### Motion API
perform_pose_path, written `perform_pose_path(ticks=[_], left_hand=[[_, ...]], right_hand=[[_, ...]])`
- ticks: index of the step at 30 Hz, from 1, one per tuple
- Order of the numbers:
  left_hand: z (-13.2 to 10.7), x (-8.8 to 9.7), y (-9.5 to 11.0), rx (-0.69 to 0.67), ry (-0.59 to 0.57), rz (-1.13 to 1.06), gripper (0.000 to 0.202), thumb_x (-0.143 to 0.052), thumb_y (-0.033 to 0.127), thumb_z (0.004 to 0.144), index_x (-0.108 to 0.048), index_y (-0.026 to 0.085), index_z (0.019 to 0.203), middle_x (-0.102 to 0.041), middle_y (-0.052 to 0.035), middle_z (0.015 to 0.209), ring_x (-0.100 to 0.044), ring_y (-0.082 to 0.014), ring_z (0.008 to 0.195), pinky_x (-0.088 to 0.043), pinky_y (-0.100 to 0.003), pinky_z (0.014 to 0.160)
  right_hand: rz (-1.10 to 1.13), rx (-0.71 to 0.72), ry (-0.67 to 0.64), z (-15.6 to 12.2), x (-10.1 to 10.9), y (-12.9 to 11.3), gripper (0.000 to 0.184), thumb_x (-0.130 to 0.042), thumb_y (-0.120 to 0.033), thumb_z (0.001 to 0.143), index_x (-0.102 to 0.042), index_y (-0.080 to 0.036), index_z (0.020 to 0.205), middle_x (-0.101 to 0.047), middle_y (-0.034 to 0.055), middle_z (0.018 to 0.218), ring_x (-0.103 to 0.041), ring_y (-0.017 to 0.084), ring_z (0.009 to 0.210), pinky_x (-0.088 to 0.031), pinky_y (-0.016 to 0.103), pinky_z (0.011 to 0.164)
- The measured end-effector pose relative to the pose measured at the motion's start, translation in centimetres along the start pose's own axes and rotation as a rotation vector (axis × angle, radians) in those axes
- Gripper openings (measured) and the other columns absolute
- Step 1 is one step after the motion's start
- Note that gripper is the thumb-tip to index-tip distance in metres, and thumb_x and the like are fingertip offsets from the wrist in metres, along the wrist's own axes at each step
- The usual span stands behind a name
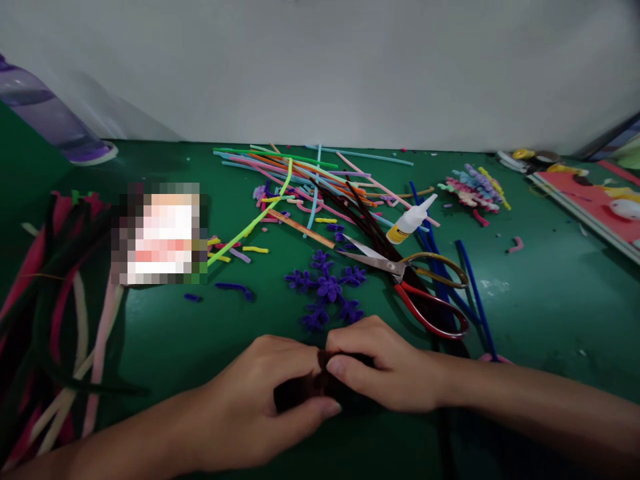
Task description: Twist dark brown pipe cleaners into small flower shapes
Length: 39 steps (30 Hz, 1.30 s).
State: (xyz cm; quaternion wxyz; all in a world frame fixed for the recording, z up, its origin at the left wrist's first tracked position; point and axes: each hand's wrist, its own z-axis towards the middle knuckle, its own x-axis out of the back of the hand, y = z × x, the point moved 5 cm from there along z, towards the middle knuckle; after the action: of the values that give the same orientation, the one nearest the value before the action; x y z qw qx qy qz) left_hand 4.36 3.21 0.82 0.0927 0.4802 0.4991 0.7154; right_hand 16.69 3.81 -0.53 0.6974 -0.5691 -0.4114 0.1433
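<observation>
The left hand (260,400) and the right hand (385,370) met at the near middle of the green table (550,300). Both were closed, thumbs and fingers pinched on a dark pipe cleaner piece (300,393). Most of it was hidden under the fingers, so its shape was hard to make out. Just beyond the knuckles lay purple flower shapes (327,287). To their right sat scissors (410,280) and, farther back, a small glue bottle (410,220). Farther still spread a pile of coloured pipe cleaners (300,177). At the left, a bundle of stems (60,307) was cut off by the frame.
</observation>
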Motion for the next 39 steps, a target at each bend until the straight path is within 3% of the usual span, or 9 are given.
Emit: perform_pose_path(ticks=[39], left_hand=[[-0.03, -0.35, 0.04, -0.056, -0.028, 0.028, 0.011, -0.05, 0.018, 0.087, -0.055, 0.016, 0.077, -0.058, 0.0024, 0.064, -0.051, -0.009, 0.056, -0.037, -0.017, 0.054]], right_hand=[[-0.023, 0.001, -0.031, -0.04, -0.19, -0.06, 0.026, -0.039, -0.025, 0.091, -0.035, -0.018, 0.066, -0.035, -0.0051, 0.058, -0.036, 0.007, 0.053, -0.03, 0.019, 0.053]])
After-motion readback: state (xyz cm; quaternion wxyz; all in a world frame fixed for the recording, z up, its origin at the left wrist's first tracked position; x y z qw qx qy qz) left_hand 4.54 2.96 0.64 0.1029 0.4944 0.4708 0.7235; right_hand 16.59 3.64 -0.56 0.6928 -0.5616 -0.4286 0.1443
